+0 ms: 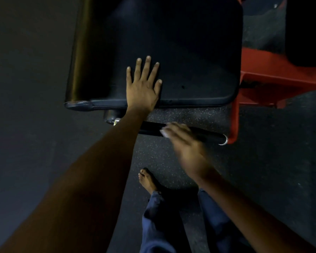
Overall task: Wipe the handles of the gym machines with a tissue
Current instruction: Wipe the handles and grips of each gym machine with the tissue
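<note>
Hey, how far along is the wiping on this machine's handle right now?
Mid-job. The right hand, motion-blurred, holds a pale tissue against the black handle bar below the seat pad. The left hand rests flat on the pad, bracing. Nothing shows which parts are already clean. The bar's end by the chrome ring and the stretch under the left forearm look still to wipe; other handles are out of view.

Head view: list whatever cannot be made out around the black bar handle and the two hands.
1. Right hand: motion-blurred, so its grip is unclear.
2. White tissue: only a pale scrap shows at the fingertips; the hand hides the rest.
3. Black bar handle: middle hidden by the right hand, left stretch by the left forearm.
4. Black padded seat: cut off by the top edge.
5. Left hand: flat on the seat, palm hidden.
</note>
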`<state>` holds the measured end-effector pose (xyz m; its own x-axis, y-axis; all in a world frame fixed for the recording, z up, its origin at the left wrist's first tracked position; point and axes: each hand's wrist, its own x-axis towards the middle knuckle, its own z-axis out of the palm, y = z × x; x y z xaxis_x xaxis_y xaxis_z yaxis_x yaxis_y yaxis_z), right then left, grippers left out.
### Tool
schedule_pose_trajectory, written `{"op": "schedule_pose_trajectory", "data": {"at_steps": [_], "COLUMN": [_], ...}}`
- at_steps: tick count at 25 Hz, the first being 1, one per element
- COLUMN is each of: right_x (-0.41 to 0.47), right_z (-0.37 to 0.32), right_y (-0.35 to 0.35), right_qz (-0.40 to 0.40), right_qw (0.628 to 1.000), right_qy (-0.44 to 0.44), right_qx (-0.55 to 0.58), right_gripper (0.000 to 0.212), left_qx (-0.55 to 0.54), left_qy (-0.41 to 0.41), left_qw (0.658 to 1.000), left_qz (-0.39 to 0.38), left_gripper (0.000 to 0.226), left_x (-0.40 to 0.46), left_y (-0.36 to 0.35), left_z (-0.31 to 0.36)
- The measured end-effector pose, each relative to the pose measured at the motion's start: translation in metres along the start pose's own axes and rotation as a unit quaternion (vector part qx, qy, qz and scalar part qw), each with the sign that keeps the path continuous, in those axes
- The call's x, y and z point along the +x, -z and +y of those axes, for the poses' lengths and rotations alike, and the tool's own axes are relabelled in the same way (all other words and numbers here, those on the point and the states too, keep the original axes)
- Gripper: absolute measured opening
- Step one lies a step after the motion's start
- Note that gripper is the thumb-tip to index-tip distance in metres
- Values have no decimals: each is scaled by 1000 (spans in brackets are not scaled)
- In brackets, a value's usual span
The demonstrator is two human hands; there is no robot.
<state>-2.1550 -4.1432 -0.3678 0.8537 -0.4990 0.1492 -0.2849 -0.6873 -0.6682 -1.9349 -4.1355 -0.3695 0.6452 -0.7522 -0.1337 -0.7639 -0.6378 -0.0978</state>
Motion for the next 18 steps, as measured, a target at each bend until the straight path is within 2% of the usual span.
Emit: {"op": "schedule_pose_trajectory", "data": {"at_steps": [2, 3, 5, 8, 10, 11, 13, 14, 15, 16, 17, 18], "right_x": [-2, -10, -37, -44, -17, -11, -21, -35, -50, -61, -65, -63], "right_z": [11, 30, 57, 48, 26, 21, 34, 50, 63, 70, 78, 82], "right_y": [-2, 6, 25, 21, 15, 12, 5, 3, 6, 11, 15, 20], "right_qz": [-57, -66, -55, 2, 12, -17, -31, -18, -19, -20, -23, -7], "right_qw": [993, 990, 995, 1000, 998, 996, 995, 998, 995, 974, 937, 904], "right_qy": [107, 122, 81, -6, 32, 65, 67, 20, -77, -213, -338, -420], "right_qx": [8, 1, -14, 16, 44, 61, 68, 65, 66, 79, 81, 84], "right_gripper": [51, 55, 62, 58, 54, 54, 51, 45, 39, 36, 35, 33], "left_qx": [-4, -2, -4, -19, -9, -7, -8, -9, -8, -7, -6, -7], "left_qy": [1, 5, 34, 65, 63, 63, 66, 66, 67, 68, 67, 66], "left_qw": [1000, 1000, 999, 998, 998, 998, 998, 998, 998, 998, 998, 998], "left_qz": [-3, -8, -5, 9, 13, 14, 8, 6, 8, 11, 13, 15], "left_gripper": [54, 54, 53, 52, 52, 52, 52, 52, 52, 52, 52, 52], "left_x": [-2, -3, -4, -1, 0, 0, -1, -1, -2, -2, -1, 0], "left_y": [-2, -2, -3, -3, -5, -6, -7, -8, -8, -8, -8, -8], "left_z": [2, 5, 12, 22, 22, 20, 19, 19, 20, 20, 20, 20]}}
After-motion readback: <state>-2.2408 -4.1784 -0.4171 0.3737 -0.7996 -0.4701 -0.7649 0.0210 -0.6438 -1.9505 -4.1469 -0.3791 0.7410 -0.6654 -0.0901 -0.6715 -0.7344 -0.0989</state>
